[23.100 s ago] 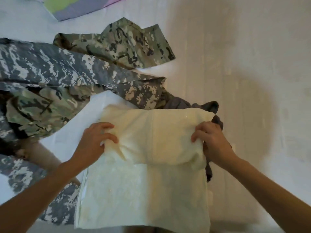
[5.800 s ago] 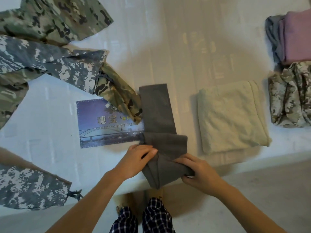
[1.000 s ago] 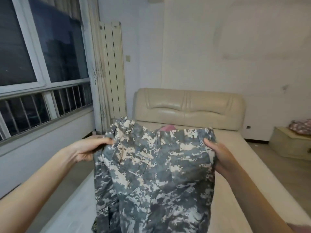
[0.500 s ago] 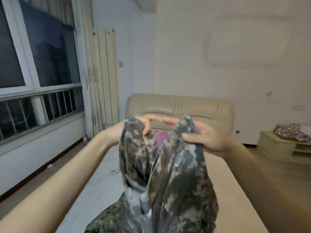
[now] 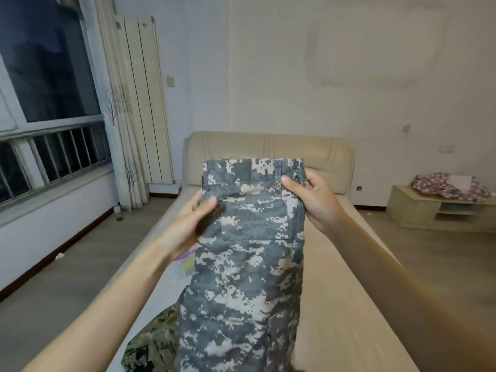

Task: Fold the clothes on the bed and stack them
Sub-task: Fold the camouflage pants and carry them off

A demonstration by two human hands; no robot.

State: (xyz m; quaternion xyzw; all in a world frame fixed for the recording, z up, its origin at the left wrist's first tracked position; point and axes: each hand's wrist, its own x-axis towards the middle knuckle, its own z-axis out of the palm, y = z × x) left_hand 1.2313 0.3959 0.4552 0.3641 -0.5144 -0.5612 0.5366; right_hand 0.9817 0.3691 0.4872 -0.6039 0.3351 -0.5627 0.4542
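Observation:
I hold a pair of grey digital-camouflage trousers point(image 5: 249, 264) up in the air over the bed point(image 5: 343, 304), folded in half lengthwise with a back pocket facing me. My left hand point(image 5: 196, 221) grips the left edge just below the waistband. My right hand point(image 5: 314, 200) pinches the right edge at the waistband, thumb on the front. The legs hang down past the bottom of the view. A green camouflage garment point(image 5: 153, 342) lies on the bed at the lower left, partly hidden by the trousers.
A beige padded headboard point(image 5: 268, 146) closes the far end of the bed. A window with bars point(image 5: 51, 146), a curtain and a radiator point(image 5: 145, 103) are on the left. A low cabinet point(image 5: 440, 208) with patterned cloth stands at the right wall.
The trousers were spread wide by the waistband, then my hands came together and doubled them. Now the two halves lie flat against each other, held at both edges.

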